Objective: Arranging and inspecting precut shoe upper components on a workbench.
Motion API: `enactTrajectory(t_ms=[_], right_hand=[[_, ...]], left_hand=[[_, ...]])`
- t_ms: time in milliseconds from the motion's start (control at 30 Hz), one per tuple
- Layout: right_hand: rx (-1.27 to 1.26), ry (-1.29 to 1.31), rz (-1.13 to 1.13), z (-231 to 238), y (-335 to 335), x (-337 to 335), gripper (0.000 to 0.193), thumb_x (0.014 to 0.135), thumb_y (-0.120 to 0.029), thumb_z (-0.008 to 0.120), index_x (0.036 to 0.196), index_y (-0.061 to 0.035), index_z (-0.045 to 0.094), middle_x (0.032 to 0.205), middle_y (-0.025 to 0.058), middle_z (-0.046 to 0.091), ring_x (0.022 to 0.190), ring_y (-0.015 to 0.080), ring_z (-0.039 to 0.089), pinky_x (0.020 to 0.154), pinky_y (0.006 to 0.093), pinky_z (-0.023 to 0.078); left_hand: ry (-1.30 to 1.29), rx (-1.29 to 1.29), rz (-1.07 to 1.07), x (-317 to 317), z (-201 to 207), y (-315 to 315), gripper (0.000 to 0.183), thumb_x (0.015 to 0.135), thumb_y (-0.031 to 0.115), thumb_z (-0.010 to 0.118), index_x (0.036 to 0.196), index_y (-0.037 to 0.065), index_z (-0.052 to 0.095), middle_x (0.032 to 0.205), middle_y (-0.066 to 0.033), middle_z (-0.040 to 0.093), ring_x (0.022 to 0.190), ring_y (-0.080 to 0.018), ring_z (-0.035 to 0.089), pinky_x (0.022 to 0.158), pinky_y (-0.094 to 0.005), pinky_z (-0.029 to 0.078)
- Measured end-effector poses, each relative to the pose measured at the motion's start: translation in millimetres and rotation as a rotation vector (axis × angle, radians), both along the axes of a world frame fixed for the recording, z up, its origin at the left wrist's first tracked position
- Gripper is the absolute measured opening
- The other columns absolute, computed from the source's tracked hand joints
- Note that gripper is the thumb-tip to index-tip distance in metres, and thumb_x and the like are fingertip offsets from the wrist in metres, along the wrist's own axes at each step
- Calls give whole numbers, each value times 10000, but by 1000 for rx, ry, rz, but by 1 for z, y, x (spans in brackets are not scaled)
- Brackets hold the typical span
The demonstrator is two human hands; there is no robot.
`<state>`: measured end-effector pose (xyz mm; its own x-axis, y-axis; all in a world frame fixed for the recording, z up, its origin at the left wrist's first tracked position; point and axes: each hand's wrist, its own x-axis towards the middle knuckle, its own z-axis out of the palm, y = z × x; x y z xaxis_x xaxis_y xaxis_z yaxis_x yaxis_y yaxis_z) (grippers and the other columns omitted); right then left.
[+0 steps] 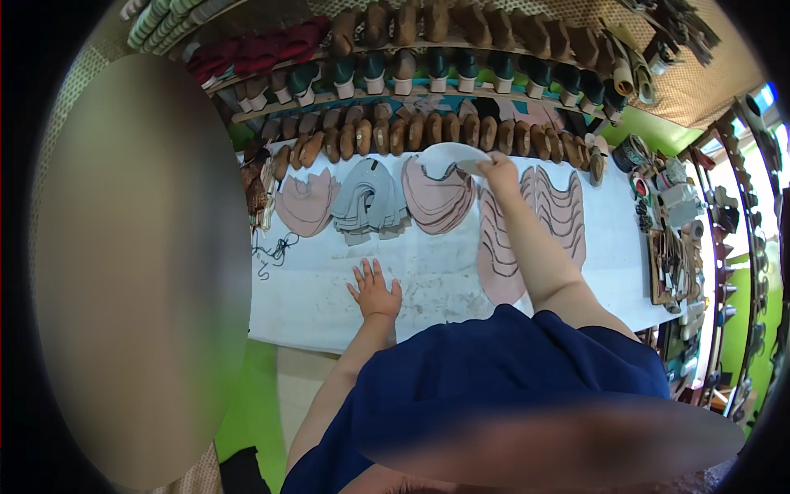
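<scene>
My right hand (500,174) reaches to the far side of the white worktable (321,305). Its fingers are pinched on the edge of a white, rounded flat piece (448,153), whose near edge overlaps a stack of pink curved shoe-upper cutouts (436,206). Flat on the tabletop, fingers spread, rests my left hand (376,292); nothing is in it. Beyond it lies a stack of grey horseshoe-shaped cutouts (355,185) with a small dark piece on top. More pink cutouts (304,210) sit at the left, and overlapping rows of pink cutouts (504,276) extend under my right forearm.
Brown shoe lasts (453,129) line the table's back edge, with shelves of more lasts (403,70) above. Dark cords (276,251) lie at the left. Tools in a tray (671,267) and containers (632,154) crowd the right end. Shoe racks (741,222) stand beyond.
</scene>
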<state>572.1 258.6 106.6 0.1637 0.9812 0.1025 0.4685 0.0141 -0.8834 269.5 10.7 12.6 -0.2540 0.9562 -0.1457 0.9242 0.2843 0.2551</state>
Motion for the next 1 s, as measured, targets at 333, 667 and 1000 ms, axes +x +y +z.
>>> enactTrajectory(t_ms=[333,667,1000], right_hand=[[96,-629,-44,56,-106,178,286,885,-166,629,1151,-117,725,977,153,733,899,359,689,795,409,526],[-36,-751,241,-99,-294,222,283,846,-125,617,1071,-184,778,1272,100,675,1191,291,611,1034,392,470],[-55,-762,215,-98,-324,213,348,888,-203,617,1220,-182,717,1391,117,601,1360,317,491,1148,441,372]], left_hand=[[34,63,-20,5,-2,-2,772,914,445,544,1575,135,294,1664,-119,200,1535,-371,129,1194,-631,45],[31,31,-23,4,0,-10,724,954,414,509,1577,120,286,1669,-128,181,1541,-353,109,1203,-604,42],[10,10,-188,-20,-10,-33,727,951,415,523,1581,142,284,1671,-112,185,1541,-326,142,1212,-593,43]])
